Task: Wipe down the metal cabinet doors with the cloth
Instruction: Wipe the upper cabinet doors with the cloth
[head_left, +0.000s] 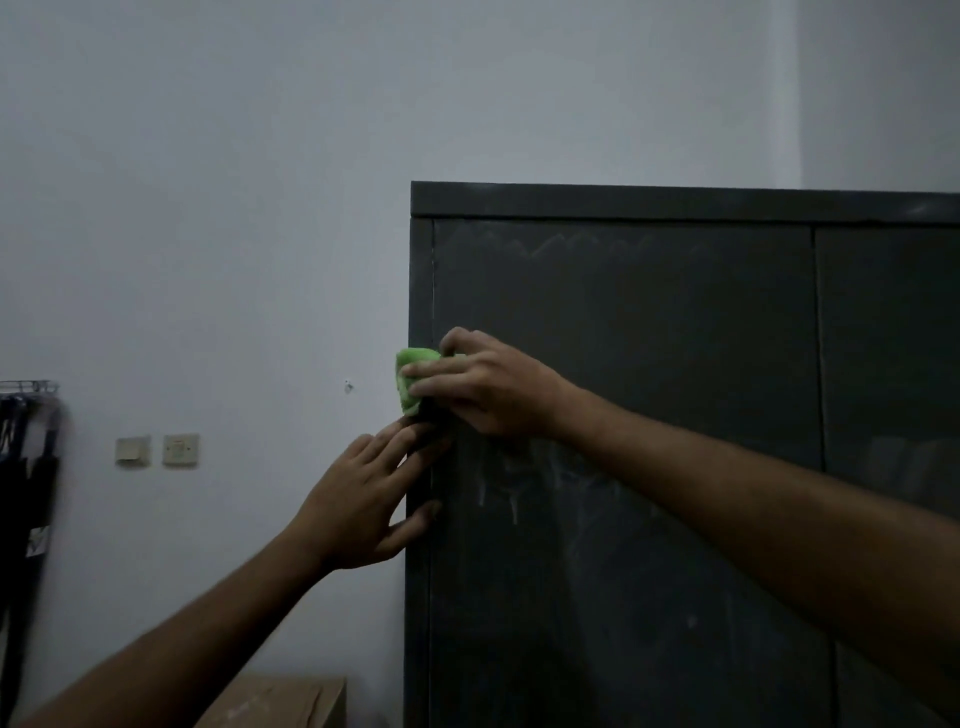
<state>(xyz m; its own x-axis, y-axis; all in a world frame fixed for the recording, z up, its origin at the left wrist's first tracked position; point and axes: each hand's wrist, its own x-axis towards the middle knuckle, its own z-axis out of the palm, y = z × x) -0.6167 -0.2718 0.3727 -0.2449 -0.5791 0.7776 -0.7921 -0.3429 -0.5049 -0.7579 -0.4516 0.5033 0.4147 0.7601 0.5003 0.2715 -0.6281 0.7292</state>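
Dim room, pale wall w/ dark metal cabinet.
R hand grasps green cloth at door edge; L hand just below, fingers straight on edge. Switches left of L hand.

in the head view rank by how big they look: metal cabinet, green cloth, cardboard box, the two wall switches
1. metal cabinet
2. cardboard box, cut off by the frame
3. green cloth, partly hidden under the right hand
4. wall switches, alike

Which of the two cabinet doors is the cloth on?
The left door: the right hand holds the green cloth at its left edge. The right door is untouched.
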